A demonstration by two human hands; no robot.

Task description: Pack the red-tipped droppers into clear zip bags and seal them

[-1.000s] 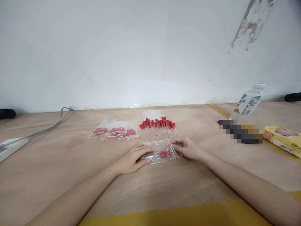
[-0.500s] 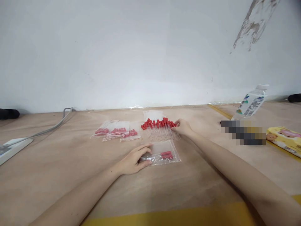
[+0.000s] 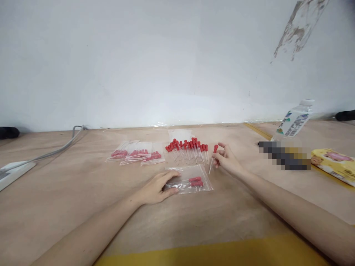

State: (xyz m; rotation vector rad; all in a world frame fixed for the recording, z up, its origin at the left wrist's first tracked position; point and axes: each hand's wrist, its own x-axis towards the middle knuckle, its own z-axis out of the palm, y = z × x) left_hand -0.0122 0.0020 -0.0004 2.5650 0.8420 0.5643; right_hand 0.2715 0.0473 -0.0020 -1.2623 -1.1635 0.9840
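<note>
The left hand (image 3: pixel 159 186) and the right hand (image 3: pixel 227 159) are bare. Both forearms are uncovered down to the lower edge.

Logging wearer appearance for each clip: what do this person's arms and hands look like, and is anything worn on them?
The left forearm and right forearm are bare to the frame edge, no sleeves showing. The left hand and right hand wear no gloves; no watch, bracelet or ring is visible, though such detail is small here.
</note>
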